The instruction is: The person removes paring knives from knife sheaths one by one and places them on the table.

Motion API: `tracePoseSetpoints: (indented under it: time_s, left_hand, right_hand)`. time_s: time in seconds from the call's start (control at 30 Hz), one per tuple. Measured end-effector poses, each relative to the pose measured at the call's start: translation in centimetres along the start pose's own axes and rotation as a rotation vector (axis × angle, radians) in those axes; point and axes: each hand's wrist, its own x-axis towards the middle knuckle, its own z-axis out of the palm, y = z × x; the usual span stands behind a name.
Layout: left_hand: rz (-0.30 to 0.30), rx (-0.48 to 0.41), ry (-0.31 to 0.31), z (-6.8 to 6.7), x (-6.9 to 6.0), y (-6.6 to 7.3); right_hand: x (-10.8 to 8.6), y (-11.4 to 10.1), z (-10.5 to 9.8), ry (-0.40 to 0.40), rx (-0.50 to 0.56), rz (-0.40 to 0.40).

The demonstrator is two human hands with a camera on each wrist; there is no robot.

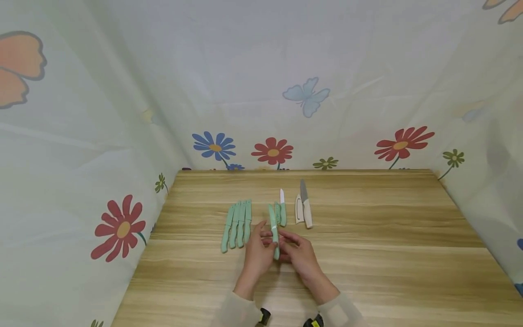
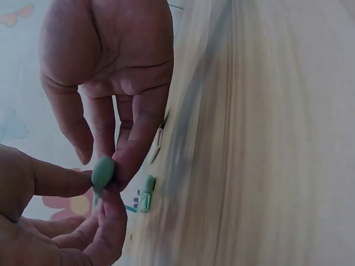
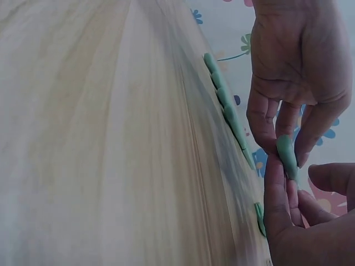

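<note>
A light-green knife [image 1: 275,240], its blade part green like a sheath, stands tip away from me between both hands. My left hand [image 1: 259,254] pinches its handle between thumb and fingers; the left wrist view shows the handle's rounded end [image 2: 103,172]. My right hand [image 1: 301,258] touches the handle from the other side with its fingers, while its thumb stays apart from it in the right wrist view. Just beyond the hands lie a green knife with a bare silver blade [image 1: 283,206] and a green sheath [image 1: 278,213] beside it.
To the left, several green knives [image 1: 235,225] lie side by side in a row. At the right is a knife with a grey blade and off-white handle [image 1: 308,213], next to an off-white sheath [image 1: 299,210]. A flower-printed curtain [image 1: 261,100] borders the wooden table [image 1: 388,263].
</note>
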Motion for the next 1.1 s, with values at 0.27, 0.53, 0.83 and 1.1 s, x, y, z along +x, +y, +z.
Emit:
tracePoseSetpoints:
  time_s: [0.27, 0.53, 0.83, 1.1]
  left_hand:
    - [-0.008, -0.052, -0.097, 0.7, -0.5, 0.1]
    - [0.022, -0.108, -0.171, 1.6, -1.1, -0.1]
    - [0.066, -0.054, -0.211, 2.4, -1.5, -0.2]
    - [0.020, -0.104, -0.252, 2.9, -2.0, 0.0]
  right_hand:
    - [-0.6, 0.0, -1.5, 0.015, -0.017, 0.014]
    - [-1.2, 0.0, -2.8, 0.052, -0.025, 0.046]
    - [-1.8, -0.1, -4.3, 0.022, -0.007, 0.067]
    - [-2.3, -0.1, -5.0, 0.020, -0.017, 0.080]
